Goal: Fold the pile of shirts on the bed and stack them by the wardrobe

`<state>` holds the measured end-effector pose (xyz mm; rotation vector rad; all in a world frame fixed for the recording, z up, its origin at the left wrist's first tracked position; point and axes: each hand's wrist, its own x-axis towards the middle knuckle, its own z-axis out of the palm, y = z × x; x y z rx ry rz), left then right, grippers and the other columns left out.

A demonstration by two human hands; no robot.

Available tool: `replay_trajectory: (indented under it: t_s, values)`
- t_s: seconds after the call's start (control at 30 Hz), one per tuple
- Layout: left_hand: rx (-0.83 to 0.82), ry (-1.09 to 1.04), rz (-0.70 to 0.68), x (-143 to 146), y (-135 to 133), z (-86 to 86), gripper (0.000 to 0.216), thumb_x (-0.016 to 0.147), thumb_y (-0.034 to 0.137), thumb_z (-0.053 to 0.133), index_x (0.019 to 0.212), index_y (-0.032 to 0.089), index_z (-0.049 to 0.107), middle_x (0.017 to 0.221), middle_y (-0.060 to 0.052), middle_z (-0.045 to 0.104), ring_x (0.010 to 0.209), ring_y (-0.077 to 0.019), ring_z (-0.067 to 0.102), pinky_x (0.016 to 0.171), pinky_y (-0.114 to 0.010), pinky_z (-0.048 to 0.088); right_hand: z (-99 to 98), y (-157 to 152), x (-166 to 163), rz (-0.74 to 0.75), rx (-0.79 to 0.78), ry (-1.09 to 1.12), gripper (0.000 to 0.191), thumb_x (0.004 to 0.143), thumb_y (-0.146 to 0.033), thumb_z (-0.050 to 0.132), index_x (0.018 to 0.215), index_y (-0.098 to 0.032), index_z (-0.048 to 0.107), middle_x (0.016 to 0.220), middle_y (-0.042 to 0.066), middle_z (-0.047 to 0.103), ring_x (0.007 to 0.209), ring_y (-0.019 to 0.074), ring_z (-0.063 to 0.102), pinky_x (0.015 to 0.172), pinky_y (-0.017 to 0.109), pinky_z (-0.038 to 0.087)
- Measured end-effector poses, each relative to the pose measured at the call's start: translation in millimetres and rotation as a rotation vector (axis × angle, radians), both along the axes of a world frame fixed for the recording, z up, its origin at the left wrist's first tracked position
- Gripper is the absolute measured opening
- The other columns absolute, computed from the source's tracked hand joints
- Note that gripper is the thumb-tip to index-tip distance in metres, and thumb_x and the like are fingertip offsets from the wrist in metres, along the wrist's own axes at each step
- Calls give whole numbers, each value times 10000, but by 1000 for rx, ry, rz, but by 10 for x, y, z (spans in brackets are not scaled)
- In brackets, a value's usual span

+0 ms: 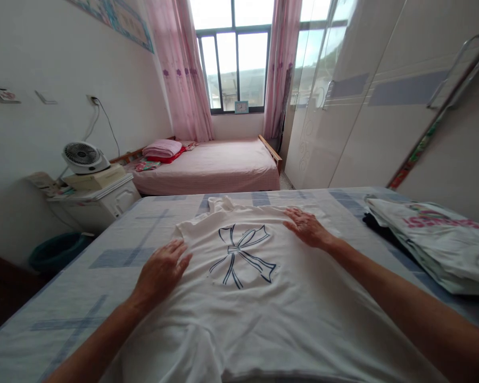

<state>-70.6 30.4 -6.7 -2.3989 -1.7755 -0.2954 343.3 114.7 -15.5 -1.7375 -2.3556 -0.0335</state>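
Note:
A white T-shirt with a dark blue bow print lies spread flat on a bed with a blue-checked sheet. My left hand rests flat on the shirt's left side, fingers stretched out. Flat on the upper right part of the shirt, near the shoulder, lies my right hand, fingers also extended. Neither hand holds anything.
A stack of folded clothes sits on the bed at the right. A second bed with pink bedding stands by the window. At the left a nightstand carries a small fan. Wardrobe doors line the right wall.

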Motion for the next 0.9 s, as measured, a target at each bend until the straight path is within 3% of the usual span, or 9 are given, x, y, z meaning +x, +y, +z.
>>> replay_trajectory:
  t_s: [0.07,0.13,0.27,0.4,0.6,0.73,0.8,0.9]
  values:
    - [3,-55,-107,54,185,66,521,945,451,273,1240,168,597,1405,-105,499,1332,-231,413,1105,-396,341,2,5,-138,153,16,3,611,942,-533,248,1409,-181,427,1489,96,376,1391,234,290,1131,429,217]
    - [-74,-79,-152,66,390,64,513,945,443,273,1283,188,564,1447,-79,451,1375,-215,344,1122,-393,316,-36,75,-173,210,-14,-4,601,937,-538,263,1410,-206,429,1485,76,386,1388,219,299,1135,425,205]
    - [-189,-62,-42,-12,712,26,489,917,415,321,1270,191,575,1408,-77,499,1329,-217,420,1093,-386,349,-84,375,247,-110,-79,1,519,925,-437,316,1362,-217,489,1458,73,428,1351,230,367,1101,446,270]
    - [-134,-77,80,-17,945,128,477,930,391,251,1119,240,662,1258,-54,630,1137,-211,588,973,-338,440,-19,619,764,-344,-29,45,487,929,-321,255,1273,-173,566,1390,128,504,1291,269,437,1009,489,369]
    - [-136,-96,265,220,1476,197,441,827,492,447,989,172,704,1068,-126,695,1016,-246,622,837,-286,463,-72,793,886,-412,14,101,333,825,-364,431,954,-193,685,1151,122,652,1080,286,574,852,449,451]
    - [-146,-125,269,354,1683,120,303,781,435,530,880,208,705,892,-65,725,847,-205,654,693,-236,459,-177,858,929,-406,59,145,291,805,-362,440,884,-203,670,1109,98,658,1025,246,590,830,380,457]
    - [-78,-142,288,376,1700,80,288,834,377,466,926,217,686,937,-69,714,895,-211,646,712,-251,463,-206,879,969,-418,82,165,303,815,-357,420,910,-199,661,1121,100,649,1033,239,586,840,373,453]
    - [70,-148,369,389,1632,52,371,882,262,344,1102,162,625,1122,-167,641,1055,-283,594,808,-360,476,-186,873,961,-468,100,183,334,829,-345,390,958,-180,650,1128,127,638,1051,267,577,867,433,441]
